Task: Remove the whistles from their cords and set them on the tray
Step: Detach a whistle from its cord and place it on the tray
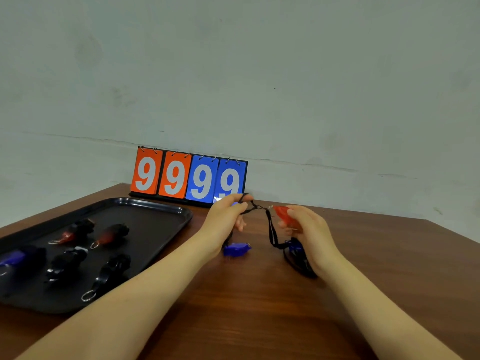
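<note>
My left hand pinches the black cord above the tabletop, while my right hand grips the red whistle at the cord's end. A blue whistle lies on the wood below my left hand. Another, possibly blue, sits by my right palm. Several whistles rest on the black tray.

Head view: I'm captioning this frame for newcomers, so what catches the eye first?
The scoreboard against the wall, reading 9999 on orange and blue cards. Then the hands mid-table: the right hand holds a red whistle, the left hand pinches its black cord. A black tray of whistles lies left.
</note>
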Action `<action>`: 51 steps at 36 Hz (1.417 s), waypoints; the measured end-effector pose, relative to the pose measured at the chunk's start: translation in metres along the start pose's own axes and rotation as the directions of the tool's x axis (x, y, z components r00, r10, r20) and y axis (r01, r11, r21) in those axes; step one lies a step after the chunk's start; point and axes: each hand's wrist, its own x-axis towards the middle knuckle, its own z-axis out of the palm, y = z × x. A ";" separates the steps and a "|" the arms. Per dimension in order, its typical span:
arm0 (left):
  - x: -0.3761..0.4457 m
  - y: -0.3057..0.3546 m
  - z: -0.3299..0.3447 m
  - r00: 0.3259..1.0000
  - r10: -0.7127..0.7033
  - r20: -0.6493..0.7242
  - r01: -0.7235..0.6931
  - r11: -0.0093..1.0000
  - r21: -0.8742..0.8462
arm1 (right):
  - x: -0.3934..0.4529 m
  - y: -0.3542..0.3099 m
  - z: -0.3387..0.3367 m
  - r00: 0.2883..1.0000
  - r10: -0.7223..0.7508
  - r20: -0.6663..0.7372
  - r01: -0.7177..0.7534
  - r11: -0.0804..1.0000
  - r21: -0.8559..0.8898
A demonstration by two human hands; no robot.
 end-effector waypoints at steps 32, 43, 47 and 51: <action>-0.009 0.007 0.004 0.983 0.058 0.173 -0.020 0.976 -0.217 | -0.012 0.010 0.013 0.949 -0.102 0.299 0.196 0.932 -0.305; -0.004 -0.001 0.002 0.980 0.073 0.187 -0.033 0.978 -0.207 | -0.011 0.008 0.011 0.957 -0.075 0.280 0.200 0.871 -0.449; -0.002 -0.001 0.001 0.996 0.027 0.080 -0.013 0.985 -0.171 | -0.009 0.003 0.012 0.985 -0.075 0.155 0.115 0.957 -0.267; 0.001 -0.002 -0.001 1.000 -0.005 0.011 0.007 0.991 -0.134 | -0.009 -0.001 0.010 0.994 -0.047 0.095 0.059 0.989 -0.132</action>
